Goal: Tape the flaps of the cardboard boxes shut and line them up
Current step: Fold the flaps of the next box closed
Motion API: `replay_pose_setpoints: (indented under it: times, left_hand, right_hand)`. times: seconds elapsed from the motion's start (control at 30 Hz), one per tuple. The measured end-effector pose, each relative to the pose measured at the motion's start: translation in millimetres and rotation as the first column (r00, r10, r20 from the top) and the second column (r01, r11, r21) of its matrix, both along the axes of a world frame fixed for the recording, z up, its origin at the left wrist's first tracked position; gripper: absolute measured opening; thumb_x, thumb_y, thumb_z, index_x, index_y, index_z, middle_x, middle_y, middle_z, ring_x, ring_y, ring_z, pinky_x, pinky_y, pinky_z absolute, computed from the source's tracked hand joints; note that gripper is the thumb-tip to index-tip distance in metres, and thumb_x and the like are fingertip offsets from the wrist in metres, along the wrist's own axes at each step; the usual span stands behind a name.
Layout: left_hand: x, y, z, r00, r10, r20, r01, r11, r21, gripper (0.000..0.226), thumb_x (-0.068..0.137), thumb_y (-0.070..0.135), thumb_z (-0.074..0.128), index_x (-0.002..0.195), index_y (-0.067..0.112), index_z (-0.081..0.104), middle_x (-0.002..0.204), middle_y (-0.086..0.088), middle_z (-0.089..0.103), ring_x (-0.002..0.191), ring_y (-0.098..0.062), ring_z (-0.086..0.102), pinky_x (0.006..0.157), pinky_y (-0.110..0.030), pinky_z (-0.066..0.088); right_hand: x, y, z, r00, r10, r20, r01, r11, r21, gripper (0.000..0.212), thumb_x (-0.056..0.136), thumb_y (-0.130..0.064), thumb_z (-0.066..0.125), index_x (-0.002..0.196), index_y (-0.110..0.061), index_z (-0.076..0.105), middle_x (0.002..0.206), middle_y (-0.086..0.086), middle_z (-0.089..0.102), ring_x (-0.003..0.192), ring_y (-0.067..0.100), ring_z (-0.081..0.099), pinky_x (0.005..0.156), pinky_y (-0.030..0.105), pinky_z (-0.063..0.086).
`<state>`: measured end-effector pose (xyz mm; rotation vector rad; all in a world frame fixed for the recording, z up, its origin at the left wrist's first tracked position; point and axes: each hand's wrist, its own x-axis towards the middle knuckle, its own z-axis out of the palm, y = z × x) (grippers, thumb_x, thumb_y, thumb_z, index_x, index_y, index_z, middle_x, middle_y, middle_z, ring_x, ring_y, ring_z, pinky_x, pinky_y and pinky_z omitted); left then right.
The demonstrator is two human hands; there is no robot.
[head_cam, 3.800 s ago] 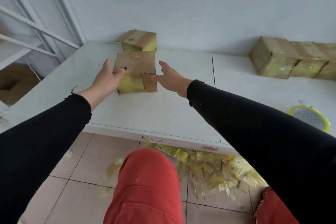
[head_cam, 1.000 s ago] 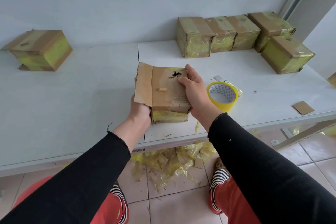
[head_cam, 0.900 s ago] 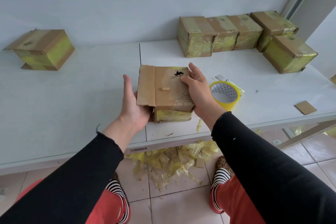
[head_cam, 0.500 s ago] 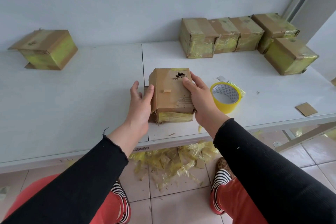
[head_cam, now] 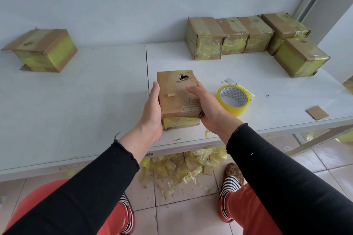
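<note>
You have a small cardboard box (head_cam: 178,94) between your two hands, close to the near edge of the white tabletop (head_cam: 76,105), and its top flaps are folded down flat. Your left hand (head_cam: 152,114) lies along the box's left side with the fingers straight and the palm pressed against the cardboard. Your right hand (head_cam: 207,108) cups the right side, with the thumb lying over the top flap and the fingers curled round the edge, so it is gripping the box. The top of the box has a ragged dark hole (head_cam: 183,77) near its far edge and a small stub of old tape (head_cam: 170,95) near the middle; yellowish tape shows on the front face below. Just right of the box, near your right hand, a roll of yellow tape (head_cam: 233,100) lies flat on the tabletop. Beyond the box and to its right, four taped boxes (head_cam: 238,34) stand in a row against the wall, touching side by side, and a fifth taped box (head_cam: 300,57) sits in front of the row's right end. Well off to the left of the box in your hands, one more box (head_cam: 43,50) stands alone near the wall, with a flap sticking out at its top left. A small scrap of cardboard (head_cam: 317,112) lies to the right of the tape roll. Under the tabletop edge, a heap of crumpled yellow tape scraps (head_cam: 183,166) covers the floor tiles.
</note>
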<state>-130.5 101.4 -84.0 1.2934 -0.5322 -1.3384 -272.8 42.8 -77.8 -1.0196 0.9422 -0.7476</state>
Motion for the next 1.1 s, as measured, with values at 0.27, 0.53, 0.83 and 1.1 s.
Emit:
replay_pose_setpoints:
  times: [0.27,0.53,0.83,1.1]
  left_hand:
    - [1.6,-3.3,0.5,0.999,-0.049,-0.015,0.049,0.999,-0.003,0.047,0.105,0.059,0.044,0.144,0.035,0.056,0.124,0.0,0.074,0.108,-0.021,0.074,0.078,-0.039,0.063]
    - [1.2,-7.6,-0.6,0.995,-0.102,0.022,0.103,0.992,-0.069,0.043,0.101,0.034,0.064,0.142,0.038,0.051,0.12,0.008,0.075,0.111,-0.015,0.072,0.076,-0.033,0.062]
    - [18.4,-9.8,-0.5,0.969,-0.244,0.026,0.245,0.967,-0.065,0.074,0.082,0.011,0.081,0.143,0.033,0.046,0.121,-0.001,0.075,0.107,-0.022,0.074,0.079,-0.037,0.061]
    - [34.1,-42.6,18.1,0.955,0.036,0.293,-0.074,0.99,0.12,0.077,0.079,0.053,0.084,0.138,0.029,0.041,0.133,-0.003,0.053,0.108,-0.021,0.065,0.072,-0.04,0.062]
  right_hand:
    - [2.2,-2.0,-4.6,1.0,0.006,0.022,-0.006,1.0,-0.016,0.037,0.103,-0.031,0.056,0.139,-0.036,0.055,0.121,-0.001,0.075,0.11,0.023,0.073,0.092,0.044,0.06]
    - [2.9,-2.8,2.1,0.999,-0.032,0.029,0.032,0.999,0.004,0.038,0.104,-0.024,0.056,0.141,-0.031,0.055,0.123,0.004,0.073,0.11,0.027,0.072,0.091,0.046,0.061]
    - [1.3,-0.4,3.1,0.998,-0.031,0.046,0.03,0.999,0.029,0.047,0.102,-0.023,0.059,0.146,-0.034,0.047,0.127,0.004,0.071,0.11,0.027,0.072,0.09,0.046,0.061]
    - [10.1,0.8,1.3,0.998,-0.048,0.051,0.045,0.998,0.043,0.034,0.098,-0.018,0.062,0.13,-0.024,0.053,0.115,0.002,0.068,0.096,0.016,0.068,0.075,0.032,0.057]
